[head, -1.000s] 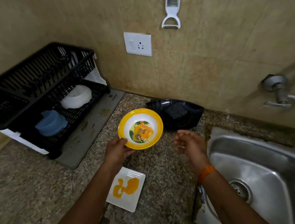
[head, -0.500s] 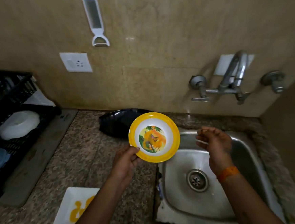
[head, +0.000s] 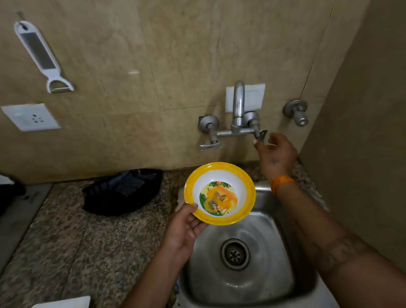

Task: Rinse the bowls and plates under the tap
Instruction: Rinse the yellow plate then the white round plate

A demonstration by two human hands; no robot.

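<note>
Yellow-rimmed bowl [head: 220,193] in left hand [head: 183,230] shows no readable writing.

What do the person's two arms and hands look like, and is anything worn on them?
Both forearms are bare, with no sleeves in view. The right hand carries a small dark mark on its back, and an orange band sits around the right wrist. A patterned dark marking runs along the right forearm. The left hand wears nothing that shows: no ring, band or glove.
</note>
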